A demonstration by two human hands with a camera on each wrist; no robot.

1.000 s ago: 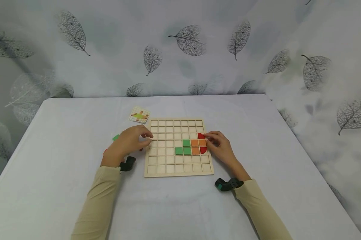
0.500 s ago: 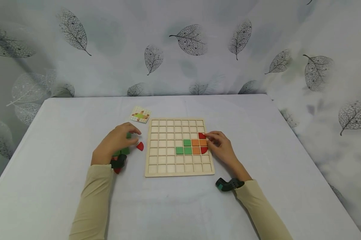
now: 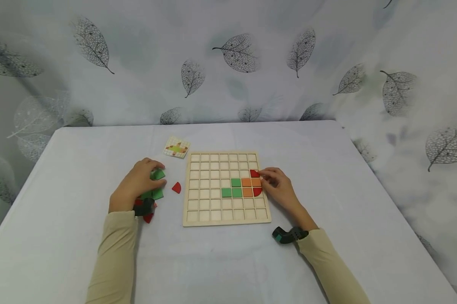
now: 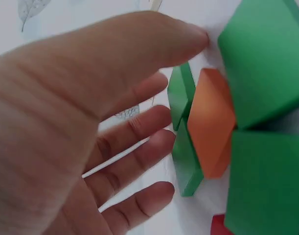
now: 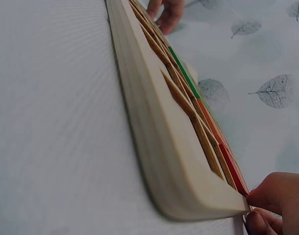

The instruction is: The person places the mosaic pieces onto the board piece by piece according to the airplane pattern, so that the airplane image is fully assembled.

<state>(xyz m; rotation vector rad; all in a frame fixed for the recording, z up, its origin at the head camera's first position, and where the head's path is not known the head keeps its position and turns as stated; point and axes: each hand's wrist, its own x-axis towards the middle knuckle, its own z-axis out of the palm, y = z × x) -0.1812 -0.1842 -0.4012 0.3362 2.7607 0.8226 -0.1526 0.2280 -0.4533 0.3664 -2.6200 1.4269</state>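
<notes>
The left hand [image 3: 135, 181] lies left of centre in the head view, thumb and fingers spread beside loose green tiles [image 3: 158, 194] and an orange tile [image 4: 211, 122]. The right hand [image 3: 280, 185], right of centre, has bent fingers at the edge of a gridded board [image 3: 226, 224]; whether they pinch it, one cannot tell. The board occupies the centre, bearing coloured tiles [image 3: 236, 192], with a red piece [image 3: 177, 188] to its left.

The head view faces forward and down; wrist views sit close, the right sharing the board [image 3: 214, 184].
</notes>
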